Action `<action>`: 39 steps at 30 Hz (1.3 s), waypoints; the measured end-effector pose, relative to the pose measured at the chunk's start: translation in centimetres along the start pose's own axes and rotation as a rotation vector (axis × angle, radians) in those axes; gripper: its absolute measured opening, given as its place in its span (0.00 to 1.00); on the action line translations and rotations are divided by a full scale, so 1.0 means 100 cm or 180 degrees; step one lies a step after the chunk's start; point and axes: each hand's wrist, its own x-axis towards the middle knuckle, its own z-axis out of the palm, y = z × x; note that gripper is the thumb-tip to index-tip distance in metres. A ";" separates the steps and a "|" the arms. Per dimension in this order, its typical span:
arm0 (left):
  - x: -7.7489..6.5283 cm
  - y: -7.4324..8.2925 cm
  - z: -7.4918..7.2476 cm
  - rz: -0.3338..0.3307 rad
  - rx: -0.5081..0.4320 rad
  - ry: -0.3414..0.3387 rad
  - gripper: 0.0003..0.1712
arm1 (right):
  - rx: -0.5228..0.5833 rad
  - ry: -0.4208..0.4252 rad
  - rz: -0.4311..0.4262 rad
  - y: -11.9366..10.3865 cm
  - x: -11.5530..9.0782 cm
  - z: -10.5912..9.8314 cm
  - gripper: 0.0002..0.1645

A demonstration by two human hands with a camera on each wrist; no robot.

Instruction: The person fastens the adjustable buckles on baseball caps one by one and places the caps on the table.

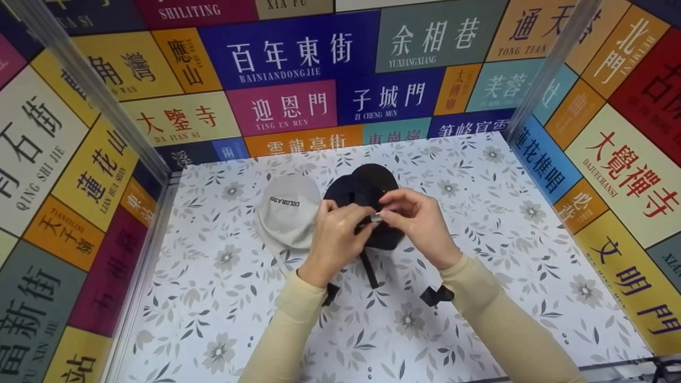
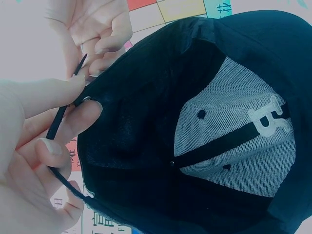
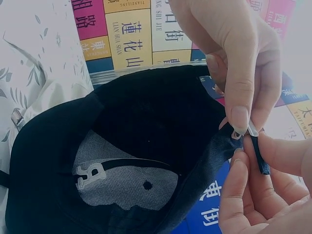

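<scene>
A black cap (image 1: 362, 183) is held in front of me, and the left wrist view looks into its crown, with a pale mesh lining (image 2: 229, 136) and a white letter. My left hand (image 1: 340, 229) pinches the cap's back edge by the small metal buckle (image 3: 252, 128), and the dark strap (image 2: 58, 122) runs between its fingers. My right hand (image 1: 420, 218) holds the strap end (image 3: 261, 158) between thumb and fingers, close beside the left fingertips. A dark strip (image 1: 368, 268) hangs below the cap in the head view; its origin is hidden by the hands.
A light grey cap (image 1: 287, 213) with dark lettering lies left of the black one, its strap (image 1: 282, 263) trailing toward me. Both are over a table (image 1: 479, 319) with a floral cover. Panels with colourful printed signs (image 1: 287, 53) stand behind and on both sides.
</scene>
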 end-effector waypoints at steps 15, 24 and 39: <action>-0.004 -0.002 0.000 -0.0033 -0.0013 -0.0036 0.10 | -0.0028 0.0087 0.0074 -0.025 -0.007 0.000 0.14; -0.005 -0.002 0.000 -0.0047 -0.0039 -0.0051 0.09 | -0.0026 0.0120 0.0025 0.001 -0.001 -0.013 0.14; -0.005 -0.002 0.001 -0.0042 -0.0022 -0.0074 0.09 | -0.0030 0.0068 0.0084 0.000 -0.001 -0.013 0.15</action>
